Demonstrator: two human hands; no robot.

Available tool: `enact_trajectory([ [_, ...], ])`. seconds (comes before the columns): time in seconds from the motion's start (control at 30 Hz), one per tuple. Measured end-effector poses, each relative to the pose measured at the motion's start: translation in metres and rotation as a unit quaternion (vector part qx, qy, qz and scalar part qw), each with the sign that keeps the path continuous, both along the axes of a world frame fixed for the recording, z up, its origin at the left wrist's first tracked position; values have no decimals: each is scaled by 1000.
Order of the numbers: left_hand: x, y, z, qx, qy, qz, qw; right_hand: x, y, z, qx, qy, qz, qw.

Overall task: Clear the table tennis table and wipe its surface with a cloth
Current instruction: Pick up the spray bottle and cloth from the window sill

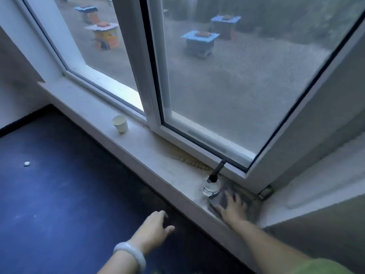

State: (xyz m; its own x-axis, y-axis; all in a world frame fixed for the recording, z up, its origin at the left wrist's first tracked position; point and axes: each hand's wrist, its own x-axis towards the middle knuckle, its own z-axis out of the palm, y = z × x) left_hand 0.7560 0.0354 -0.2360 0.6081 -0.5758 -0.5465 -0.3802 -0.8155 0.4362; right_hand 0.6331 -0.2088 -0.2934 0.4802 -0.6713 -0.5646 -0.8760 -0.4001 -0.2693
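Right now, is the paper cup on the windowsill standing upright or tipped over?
Upright. The paper cup stands on its narrow base on the windowsill, with its open rim facing up. Whether anything is inside, I cannot tell.

The white windowsill (150,147) carries 1 paper cup (120,124), 1 glass bottle (211,186) and 1 grey cloth (221,202).

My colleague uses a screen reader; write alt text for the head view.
A person's right hand rests on a grey cloth on a white windowsill, beside a small glass bottle. The left hand hovers open over blue floor; a paper cup stands further along.
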Motion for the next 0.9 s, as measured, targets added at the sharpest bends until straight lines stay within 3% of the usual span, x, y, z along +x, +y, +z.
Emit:
enact_trajectory([
  [0.33, 30, -109, -43, -123, 41, -8, 991, -3, 8, -44, -131, 48, 50, 989],
  [0.5, 32, -163, -58, -187, 21, -38, 981, -7, 7, -55, -130, 24, 47, 990],
  [0.67, 27, -192, -70, -285, 116, -17, 951, -9, 8, -61, -134, 32, 45, 989],
  [0.9, 29, -181, -67, -326, 155, 58, 931, -11, 7, -60, -136, 20, 47, 989],
])
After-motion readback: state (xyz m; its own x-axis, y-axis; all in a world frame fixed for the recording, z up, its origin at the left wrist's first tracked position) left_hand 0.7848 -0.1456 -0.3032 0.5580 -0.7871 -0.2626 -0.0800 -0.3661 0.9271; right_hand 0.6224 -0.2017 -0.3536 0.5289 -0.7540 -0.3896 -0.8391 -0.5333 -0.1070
